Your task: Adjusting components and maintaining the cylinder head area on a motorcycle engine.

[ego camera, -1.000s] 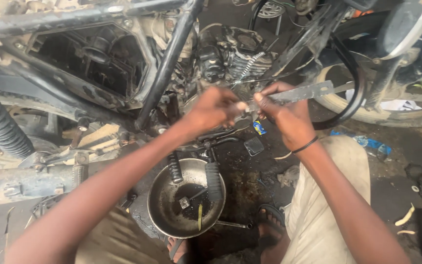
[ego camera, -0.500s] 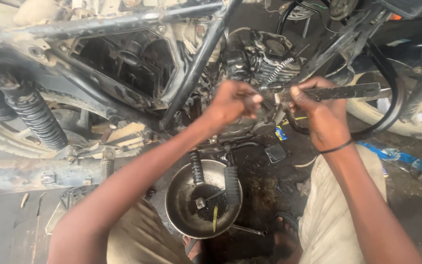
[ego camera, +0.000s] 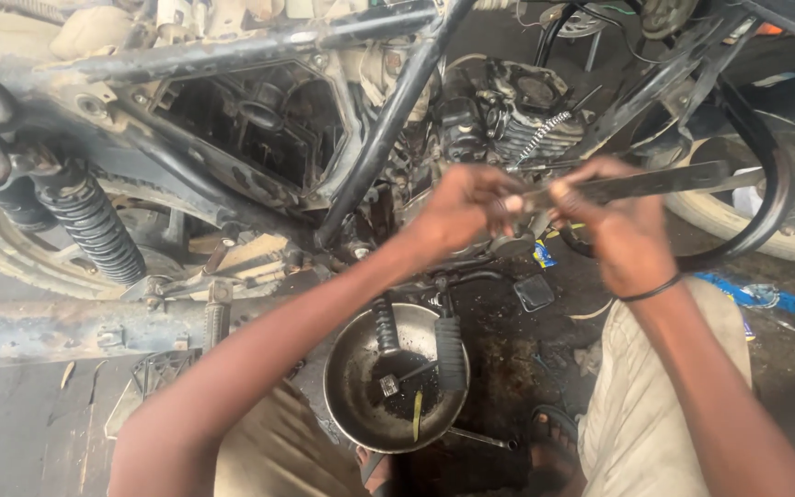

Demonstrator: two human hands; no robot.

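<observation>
we see both hands up at the motorcycle engine (ego camera: 499, 120), which sits in the middle of the stripped frame (ego camera: 379, 129). the right hand (ego camera: 614, 225) is closed around a long flat metal wrench (ego camera: 655, 182) whose handle runs off toward the right edge of the frame, its working end between the two hands. the left hand (ego camera: 466, 207) is closed, fingertips pinching at the wrench end just beside the engine's lower side. below the hands, on the oily ground (ego camera: 508, 368), a round metal pan (ego camera: 393, 377) holds small parts. a black shock spring (ego camera: 94, 230) stands by the rear tyre at the left
</observation>
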